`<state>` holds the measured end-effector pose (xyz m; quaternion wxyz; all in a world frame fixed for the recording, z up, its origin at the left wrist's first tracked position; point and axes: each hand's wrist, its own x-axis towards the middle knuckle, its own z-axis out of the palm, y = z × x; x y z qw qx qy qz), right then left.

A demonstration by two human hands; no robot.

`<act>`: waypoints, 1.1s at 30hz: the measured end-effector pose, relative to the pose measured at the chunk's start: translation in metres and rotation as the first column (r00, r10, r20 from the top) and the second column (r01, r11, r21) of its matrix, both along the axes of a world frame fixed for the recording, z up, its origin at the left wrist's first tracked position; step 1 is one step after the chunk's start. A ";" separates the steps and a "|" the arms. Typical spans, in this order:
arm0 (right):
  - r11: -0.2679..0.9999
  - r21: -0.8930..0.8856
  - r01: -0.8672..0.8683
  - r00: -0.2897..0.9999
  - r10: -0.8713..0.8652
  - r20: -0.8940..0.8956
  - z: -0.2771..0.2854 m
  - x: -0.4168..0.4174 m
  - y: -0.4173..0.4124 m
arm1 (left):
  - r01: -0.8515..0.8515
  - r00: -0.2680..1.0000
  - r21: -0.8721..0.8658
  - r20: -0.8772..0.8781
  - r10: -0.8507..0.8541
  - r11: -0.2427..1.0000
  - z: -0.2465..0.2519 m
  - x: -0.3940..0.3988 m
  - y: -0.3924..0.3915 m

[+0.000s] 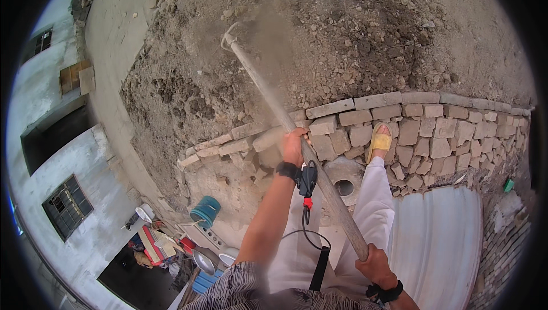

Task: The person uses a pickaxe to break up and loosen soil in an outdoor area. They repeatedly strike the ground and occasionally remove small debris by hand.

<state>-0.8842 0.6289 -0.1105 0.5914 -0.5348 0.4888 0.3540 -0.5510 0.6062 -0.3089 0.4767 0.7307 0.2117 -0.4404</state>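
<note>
My left hand [294, 144] is closed around the middle of a long wooden handle [274, 96]. Lower down, my right hand [376, 266] grips the same handle close to its butt end. The handle slants up and left to a curved metal hoe head [230, 38], which is at the loose soil [184, 83] beyond the brick edging; its exact shape is unclear. A brown haze of dust hangs beside the head. Both wrists wear black bands, and a black device with a cable [307, 181] hangs by my left wrist.
A low wall of rough bricks [409, 132] borders the soil, and a foot in a yellow slipper [380, 142] rests on it. Nearby are a round-holed concrete slab [325, 168], a corrugated sheet [436, 233], a teal bucket [205, 211] and piled household items [158, 245] by a whitewashed building [47, 138].
</note>
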 end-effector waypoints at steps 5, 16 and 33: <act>0.996 0.021 -0.082 0.990 0.083 -0.110 0.034 0.042 -0.022 | -0.012 0.997 -0.003 -0.074 0.011 1.000 0.021 0.027 -0.001; 0.977 0.111 0.180 0.982 -0.172 -0.079 0.028 0.038 -0.007 | 0.011 0.992 -0.031 -0.126 -0.014 0.999 0.013 0.029 -0.007; 0.957 -0.266 -0.114 0.993 0.102 -0.056 0.086 -0.135 0.024 | -0.230 0.911 0.029 -0.345 0.226 0.973 0.098 -0.133 0.055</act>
